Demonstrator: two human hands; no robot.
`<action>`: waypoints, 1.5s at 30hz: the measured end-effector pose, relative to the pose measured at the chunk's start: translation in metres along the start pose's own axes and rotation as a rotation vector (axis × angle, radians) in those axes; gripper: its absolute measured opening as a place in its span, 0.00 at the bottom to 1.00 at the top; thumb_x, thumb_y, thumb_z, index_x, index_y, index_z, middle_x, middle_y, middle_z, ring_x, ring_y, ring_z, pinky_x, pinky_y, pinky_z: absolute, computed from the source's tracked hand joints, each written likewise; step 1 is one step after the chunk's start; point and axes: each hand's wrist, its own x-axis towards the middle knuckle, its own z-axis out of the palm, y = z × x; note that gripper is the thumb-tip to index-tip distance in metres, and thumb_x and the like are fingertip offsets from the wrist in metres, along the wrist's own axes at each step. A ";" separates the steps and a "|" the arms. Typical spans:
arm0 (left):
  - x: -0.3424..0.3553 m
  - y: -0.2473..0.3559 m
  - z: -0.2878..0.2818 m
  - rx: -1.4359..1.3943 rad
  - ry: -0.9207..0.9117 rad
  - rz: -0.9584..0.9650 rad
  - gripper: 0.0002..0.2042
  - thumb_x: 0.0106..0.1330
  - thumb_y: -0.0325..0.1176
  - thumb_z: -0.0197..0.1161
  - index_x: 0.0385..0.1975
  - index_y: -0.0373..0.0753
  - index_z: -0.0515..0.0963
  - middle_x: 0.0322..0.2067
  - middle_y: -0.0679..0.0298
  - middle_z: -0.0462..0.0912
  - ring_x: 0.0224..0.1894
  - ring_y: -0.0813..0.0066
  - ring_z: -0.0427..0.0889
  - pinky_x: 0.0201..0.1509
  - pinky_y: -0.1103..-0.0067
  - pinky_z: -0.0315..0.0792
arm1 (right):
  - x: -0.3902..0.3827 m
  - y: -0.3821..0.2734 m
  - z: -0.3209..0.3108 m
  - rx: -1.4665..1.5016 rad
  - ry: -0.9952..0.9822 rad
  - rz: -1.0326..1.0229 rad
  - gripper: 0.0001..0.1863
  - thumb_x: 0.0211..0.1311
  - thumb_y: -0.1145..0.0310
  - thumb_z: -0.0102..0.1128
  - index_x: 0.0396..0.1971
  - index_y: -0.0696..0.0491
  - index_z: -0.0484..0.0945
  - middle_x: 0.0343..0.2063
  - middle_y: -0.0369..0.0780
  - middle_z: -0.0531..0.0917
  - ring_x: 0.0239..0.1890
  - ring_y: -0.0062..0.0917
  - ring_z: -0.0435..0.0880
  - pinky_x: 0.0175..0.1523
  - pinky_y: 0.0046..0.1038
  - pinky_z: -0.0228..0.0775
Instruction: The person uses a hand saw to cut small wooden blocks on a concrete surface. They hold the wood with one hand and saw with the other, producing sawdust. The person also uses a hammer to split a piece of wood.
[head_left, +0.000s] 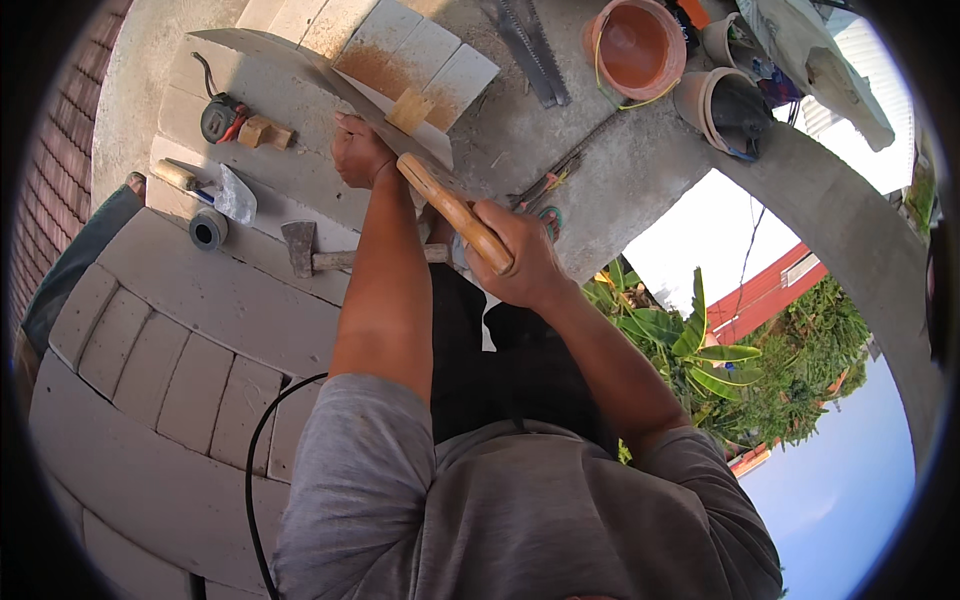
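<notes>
My right hand is wrapped round the wooden handle of a handsaw. The saw's long blade runs from there to the upper left, over pale blocks. My left hand is curled close beside the blade, low against the pale block surface; what its fingers hold, if anything, is hidden. Just across the blade sits a small yellowish wood piece. Beyond it lie pale blocks dusted with brown. Near my left forearm rests a hatchet, its handle passing under the arm.
Left on the blocks are a tape measure, a wood offcut, a trowel and a grey roll. Dark saw-like blades lie on the concrete. Buckets stand at upper right. A black cable crosses the blockwork.
</notes>
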 end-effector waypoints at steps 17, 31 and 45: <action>-0.008 0.008 -0.002 0.015 -0.035 -0.112 0.34 0.77 0.64 0.40 0.39 0.46 0.91 0.45 0.49 0.90 0.47 0.38 0.86 0.52 0.49 0.78 | -0.033 -0.015 -0.041 -0.047 -0.076 0.067 0.13 0.56 0.68 0.69 0.33 0.56 0.73 0.26 0.47 0.80 0.32 0.53 0.82 0.36 0.45 0.73; -0.008 0.009 -0.007 0.057 -0.035 -0.040 0.33 0.79 0.61 0.39 0.37 0.45 0.91 0.44 0.49 0.90 0.45 0.37 0.86 0.51 0.48 0.77 | -0.028 -0.014 -0.035 -0.028 -0.101 0.112 0.13 0.52 0.71 0.72 0.32 0.55 0.73 0.27 0.46 0.81 0.32 0.51 0.84 0.34 0.46 0.73; -0.013 0.011 -0.012 -0.010 -0.039 -0.039 0.33 0.78 0.62 0.41 0.37 0.44 0.91 0.37 0.48 0.90 0.42 0.36 0.86 0.48 0.47 0.77 | -0.043 -0.009 -0.037 -0.020 -0.067 0.066 0.13 0.50 0.74 0.70 0.31 0.55 0.72 0.24 0.47 0.77 0.27 0.51 0.79 0.32 0.42 0.71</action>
